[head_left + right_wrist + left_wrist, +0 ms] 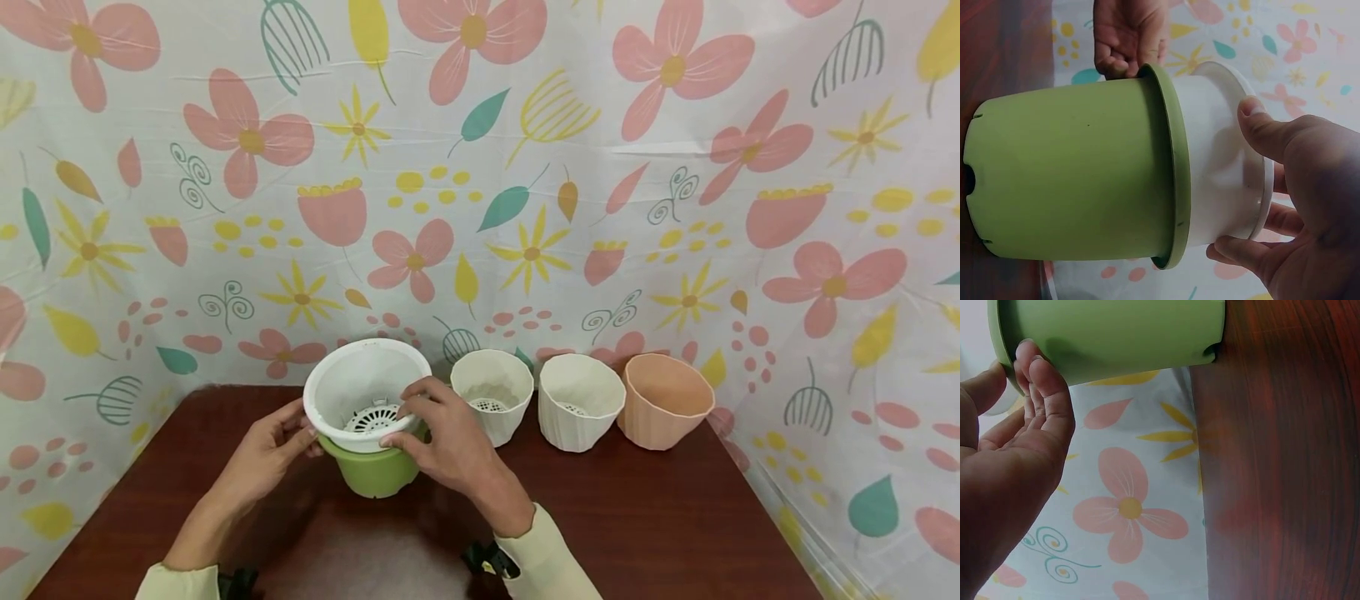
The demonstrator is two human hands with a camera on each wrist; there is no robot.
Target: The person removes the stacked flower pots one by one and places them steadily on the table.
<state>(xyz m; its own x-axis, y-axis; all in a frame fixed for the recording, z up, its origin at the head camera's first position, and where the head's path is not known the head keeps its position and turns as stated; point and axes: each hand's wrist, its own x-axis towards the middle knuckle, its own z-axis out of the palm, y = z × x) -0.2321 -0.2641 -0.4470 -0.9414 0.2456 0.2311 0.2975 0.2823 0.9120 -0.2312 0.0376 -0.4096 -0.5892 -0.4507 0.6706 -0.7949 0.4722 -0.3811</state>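
Note:
A white plastic pot (367,367) with a slotted bottom sits partly inside a green pot (375,477). The green pot stands upright on the table. My right hand (450,433) grips the white pot's rim, thumb in front and fingers reaching over the edge. On the opposite side, my left hand (258,458) pinches the green pot's rim between thumb and fingers. From the right wrist view, a band of the white pot (1222,156) shows above the green rim, and the left hand (1132,37) touches that rim.
Right of the nested pair, a cream pot (491,417), a second cream pot (581,425) and a peach pot (663,421) stand in a row along the back of the dark wooden table (600,525). A flower-patterned cloth (480,183) hangs behind.

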